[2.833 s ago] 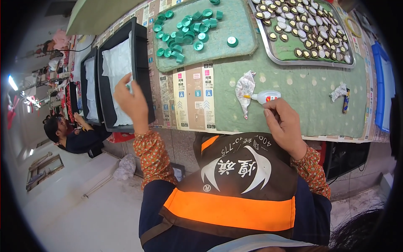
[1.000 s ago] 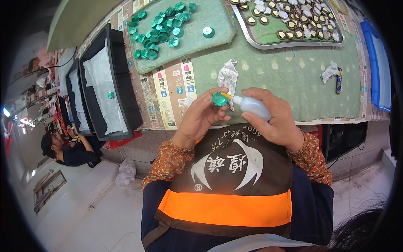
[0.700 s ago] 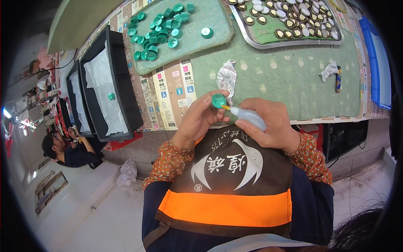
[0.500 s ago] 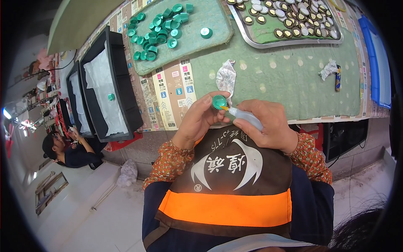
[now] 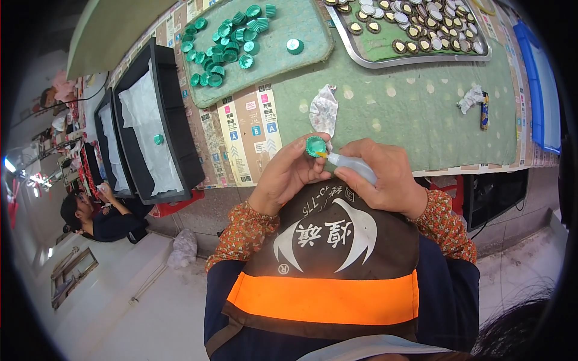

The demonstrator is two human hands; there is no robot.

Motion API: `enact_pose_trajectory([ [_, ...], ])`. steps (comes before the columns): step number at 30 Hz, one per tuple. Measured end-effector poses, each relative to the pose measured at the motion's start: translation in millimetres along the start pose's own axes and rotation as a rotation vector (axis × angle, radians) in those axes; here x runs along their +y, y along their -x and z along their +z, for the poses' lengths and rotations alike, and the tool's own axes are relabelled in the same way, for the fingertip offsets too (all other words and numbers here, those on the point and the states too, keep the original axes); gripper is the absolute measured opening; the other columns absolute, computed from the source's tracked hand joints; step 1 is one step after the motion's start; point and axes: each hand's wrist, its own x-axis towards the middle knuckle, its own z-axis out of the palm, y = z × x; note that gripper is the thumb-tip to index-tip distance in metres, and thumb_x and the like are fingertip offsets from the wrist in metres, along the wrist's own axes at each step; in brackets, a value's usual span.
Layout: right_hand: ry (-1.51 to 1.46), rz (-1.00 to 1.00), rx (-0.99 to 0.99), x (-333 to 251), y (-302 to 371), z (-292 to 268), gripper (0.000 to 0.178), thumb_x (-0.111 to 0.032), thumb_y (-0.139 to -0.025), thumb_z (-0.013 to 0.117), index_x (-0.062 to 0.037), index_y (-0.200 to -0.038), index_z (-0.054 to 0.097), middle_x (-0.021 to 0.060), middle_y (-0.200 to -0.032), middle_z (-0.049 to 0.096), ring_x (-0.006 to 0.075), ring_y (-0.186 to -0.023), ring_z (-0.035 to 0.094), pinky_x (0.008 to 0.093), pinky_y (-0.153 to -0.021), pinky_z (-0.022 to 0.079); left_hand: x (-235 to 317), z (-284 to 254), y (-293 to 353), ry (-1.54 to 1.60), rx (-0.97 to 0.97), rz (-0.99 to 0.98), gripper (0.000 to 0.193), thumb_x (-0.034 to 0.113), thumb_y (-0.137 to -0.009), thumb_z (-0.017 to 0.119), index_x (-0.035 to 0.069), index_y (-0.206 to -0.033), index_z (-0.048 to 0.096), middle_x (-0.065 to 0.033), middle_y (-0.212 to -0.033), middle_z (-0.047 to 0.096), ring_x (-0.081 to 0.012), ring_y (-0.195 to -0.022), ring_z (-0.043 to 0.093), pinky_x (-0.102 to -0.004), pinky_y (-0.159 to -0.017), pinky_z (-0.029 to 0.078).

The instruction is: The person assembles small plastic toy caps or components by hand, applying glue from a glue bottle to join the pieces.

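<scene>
Between the fingertips of my left hand is a small green fluted cup, its hollow side facing up. My right hand is closed around a translucent squeeze bottle. The bottle's yellowish tip meets the cup's near rim; whether anything flows from it I cannot tell. Just beyond my hands lies a crumpled patterned cloth on the green mat.
Several green cups lie on a padded board. A metal tray holds many dark-rimmed discs. Paper-lined black bins stand left, a blue tray right. A small tube lies by tissue. Another person sits far left.
Almost nothing differs. The green cup and my left fingers have shifted very slightly; the bottle's tip stays at the cup's rim.
</scene>
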Motion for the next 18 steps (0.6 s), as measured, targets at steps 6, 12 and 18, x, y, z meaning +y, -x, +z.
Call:
enact_pose_trajectory([
  [6,-0.132,0.206,0.081,5.5,-0.7,-4.1,0.030,-0.017,-0.089,0.078,-0.0040,-0.111,0.061,0.0125,-0.085,0.069,0.0256,-0.069,0.070,0.0354,-0.063,0.053,-4.9,-13.9,-1.2,0.369,-0.045,-0.124,0.045,0.039,-0.111,0.044,0.000,-0.133,0.054,-0.0071,-0.101,0.063,-0.0173,-0.089,0.067,-0.0347,-0.087,0.061],
  [12,-0.235,0.391,0.117,27.6,-1.5,-6.3,0.031,-0.021,-0.094,0.073,-0.0023,-0.114,0.059,0.0117,-0.091,0.068,0.0170,-0.076,0.065,0.0319,-0.070,0.052,-4.0,-21.6,6.0,0.290,-0.024,-0.081,0.039,0.034,-0.112,0.041,0.001,-0.128,0.054,-0.0111,-0.104,0.064,-0.0190,-0.093,0.068,-0.0382,-0.088,0.063],
  [18,-0.211,0.414,0.030,35.6,-2.3,-6.2,0.032,-0.023,-0.098,0.068,-0.0020,-0.120,0.058,0.0157,-0.095,0.068,0.0244,-0.083,0.067,0.0351,-0.076,0.052,4.2,-9.4,13.7,-0.261,0.215,0.116,0.037,0.033,-0.110,0.049,0.003,-0.131,0.054,-0.0102,-0.110,0.067,-0.0158,-0.090,0.067,-0.0363,-0.089,0.061],
])
